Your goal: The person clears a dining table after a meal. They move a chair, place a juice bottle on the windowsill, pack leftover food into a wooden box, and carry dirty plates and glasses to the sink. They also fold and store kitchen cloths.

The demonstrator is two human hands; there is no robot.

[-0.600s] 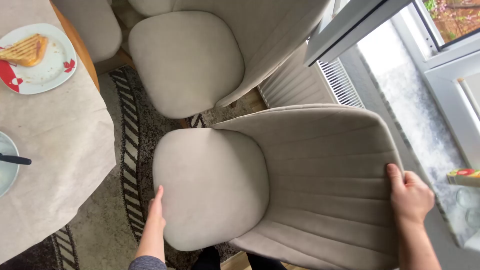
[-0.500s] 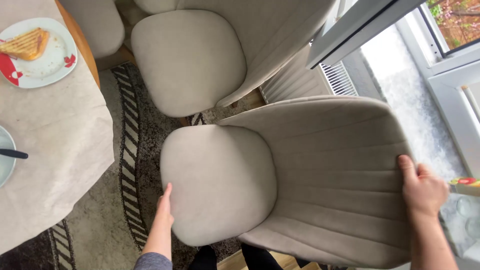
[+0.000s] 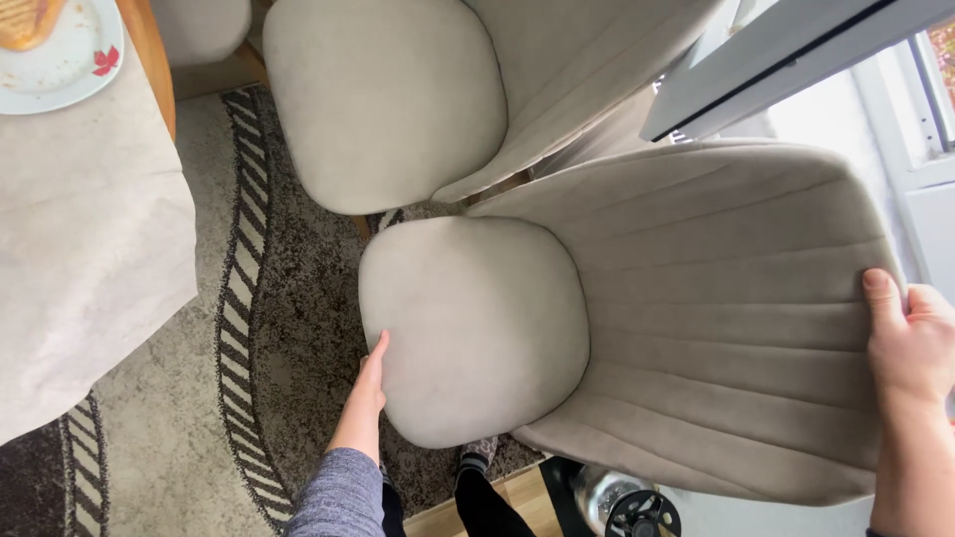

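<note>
A beige upholstered chair (image 3: 597, 308) with a ribbed backrest fills the middle of the head view. My left hand (image 3: 366, 396) grips the front left edge of its seat cushion, thumb up along the side. At the far right, my right hand (image 3: 910, 343) holds the top edge of the backrest, thumb lying on the fabric. A second, matching chair (image 3: 398, 99) stands just beyond it, close to the first.
A table under a beige cloth (image 3: 80, 249) is at the left, with a white plate (image 3: 55, 55) holding toasted bread. A patterned brown rug (image 3: 249, 328) covers the floor. A window frame (image 3: 796, 60) is at upper right. A dark round metal object (image 3: 622, 502) sits at the bottom.
The chair has shifted right and away from the table, both hands moving with it. The view has moved too, so the plate and table slid toward the upper left corner.
</note>
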